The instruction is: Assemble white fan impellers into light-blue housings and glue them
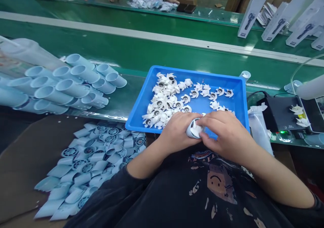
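Green worktop [141, 56] stretches past the far rim of our blue tray [139, 105]; by its near edge our left hand [176, 130] is clamped around a pale-blue tube [190, 131]. Our right hand [224, 133] touches the white impeller [196, 129] in its mouth, grip unclear. Loose impellers [162, 101] leave tray floor showing.

"Which colours are showing?"
"The tray [199, 103] is shining blue, the fans [178, 105] are showing white, many with dark middles."
"And what is the shirt [157, 194] showing?"
"A brown smiley [215, 183] is sitting on black! The tubes [84, 73] are looking pale blue, the tabletop [177, 54] green."
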The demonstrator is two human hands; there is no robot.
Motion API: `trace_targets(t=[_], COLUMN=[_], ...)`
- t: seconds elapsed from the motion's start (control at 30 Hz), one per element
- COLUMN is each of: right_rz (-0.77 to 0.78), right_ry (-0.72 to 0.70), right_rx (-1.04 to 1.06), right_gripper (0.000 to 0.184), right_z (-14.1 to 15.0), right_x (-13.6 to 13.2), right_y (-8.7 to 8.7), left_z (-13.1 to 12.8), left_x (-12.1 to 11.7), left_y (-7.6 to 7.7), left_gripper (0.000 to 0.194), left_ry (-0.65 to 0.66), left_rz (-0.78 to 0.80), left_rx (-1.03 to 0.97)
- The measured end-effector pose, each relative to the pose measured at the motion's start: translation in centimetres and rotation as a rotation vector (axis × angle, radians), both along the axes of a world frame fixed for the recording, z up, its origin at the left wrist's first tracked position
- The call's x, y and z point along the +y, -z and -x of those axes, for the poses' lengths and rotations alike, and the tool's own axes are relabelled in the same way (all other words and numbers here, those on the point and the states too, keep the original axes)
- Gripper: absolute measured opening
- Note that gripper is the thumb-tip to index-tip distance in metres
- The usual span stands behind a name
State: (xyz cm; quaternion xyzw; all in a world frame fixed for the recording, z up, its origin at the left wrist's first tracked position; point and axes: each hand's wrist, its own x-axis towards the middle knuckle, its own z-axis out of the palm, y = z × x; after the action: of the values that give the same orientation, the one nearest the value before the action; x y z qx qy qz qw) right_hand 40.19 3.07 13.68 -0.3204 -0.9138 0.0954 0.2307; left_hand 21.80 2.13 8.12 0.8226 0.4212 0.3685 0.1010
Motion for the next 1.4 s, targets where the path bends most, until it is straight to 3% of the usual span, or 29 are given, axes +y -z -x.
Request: trace_targets(t=[0.37,0.53,0.67,0.9,1.0,1.17,1.23,1.33,1.4], right_rz=[0.082,0.127,0.089,-0.047,-0.045,-0.133,-0.041,0.118,0.121], right_ry=[0.000,0.039,0.017,0.060,0.041,-0.482,-0.423,-0.151,-0.158], right_rx=[-0.074,0.104,0.258,0.086,0.011,0.002,0.015,0.085,0.096], right_gripper=[0.012,0.020,0.037,0.025,0.025,0.027,0.023,0.028,0.035], right_z=[0.6,0.6,0.3,1.6,1.5,0.4,0.5,1.1,0.8], right_x=[0.6,0.2,-0.7,-0.4,0.5,3.0,3.9,4.2,3.4], right_y=[1.1,1.7,1.4,2.4,2.8,3.5,4.1,4.7,4.6], left_z=[-0.9,-0.4,0.2,0.3,0.3,0.3,0.0,-0.4,-0.6], left_x=[-0.6,-0.3,0.1,0.0,-0.2,-0.7,-0.6,0.1,0.7], left_y=[-0.5,0.2,1.1,1.2,0.5,-0.5,-0.9,-1.8,-2.8], left_gripper=[0.022,0.026,0.027,0.028,0.027,0.028,0.027,0.030,0.030], left_ry=[-0.082,-0.126,-0.193,-0.153,-0.146,0.085,0.002,-0.224,-0.127], left_rz=[-0.218,-0.240,-0.277,-0.305,-0.252,0.208,0.191,0.071,0.221], left_rx=[0.094,0.080,-0.002,0.049,0.152,0.196,0.267,0.448,0.535])
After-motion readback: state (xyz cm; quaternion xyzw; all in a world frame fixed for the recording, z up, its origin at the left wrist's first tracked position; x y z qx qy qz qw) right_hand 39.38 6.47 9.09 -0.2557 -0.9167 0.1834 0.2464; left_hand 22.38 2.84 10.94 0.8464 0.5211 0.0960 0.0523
